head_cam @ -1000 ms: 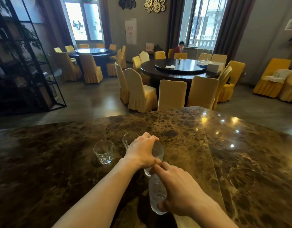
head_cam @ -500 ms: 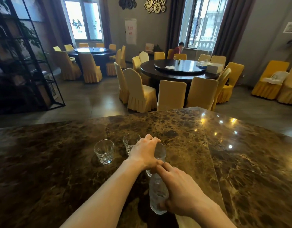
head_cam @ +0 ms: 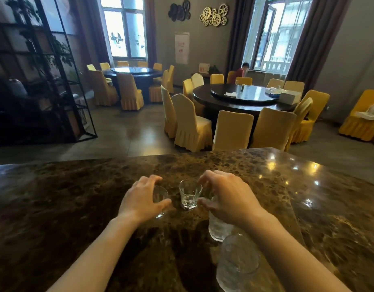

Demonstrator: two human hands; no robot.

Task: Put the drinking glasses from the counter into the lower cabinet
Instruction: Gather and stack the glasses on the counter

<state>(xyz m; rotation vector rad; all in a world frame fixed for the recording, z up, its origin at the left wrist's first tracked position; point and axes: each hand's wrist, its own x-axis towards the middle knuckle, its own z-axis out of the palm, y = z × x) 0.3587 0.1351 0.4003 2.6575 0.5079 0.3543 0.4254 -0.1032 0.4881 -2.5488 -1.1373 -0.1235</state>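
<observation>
Three groups of clear drinking glasses are on the dark marble counter (head_cam: 76, 207). My left hand (head_cam: 139, 201) curls over the left glass (head_cam: 160, 197), thumb in front and fingers behind its rim. A short middle glass (head_cam: 190, 196) stands free between my hands. My right hand (head_cam: 230, 199) grips the top of a tilted stack of glasses (head_cam: 219, 227); the stack's near end (head_cam: 237, 264) reaches toward me under my wrist. The thumb of that hand lies close beside the middle glass. The lower cabinet is out of view.
The counter's far edge (head_cam: 203, 152) faces a dining room. Yellow-covered chairs (head_cam: 190, 125) ring a round dark table (head_cam: 240, 98) just beyond it. A black metal shelf (head_cam: 45, 81) stands at the left. A person sits by the far window.
My left hand has left the stack and moved left onto the left glass. My right hand has carried the stack forward, up beside the middle glass.
</observation>
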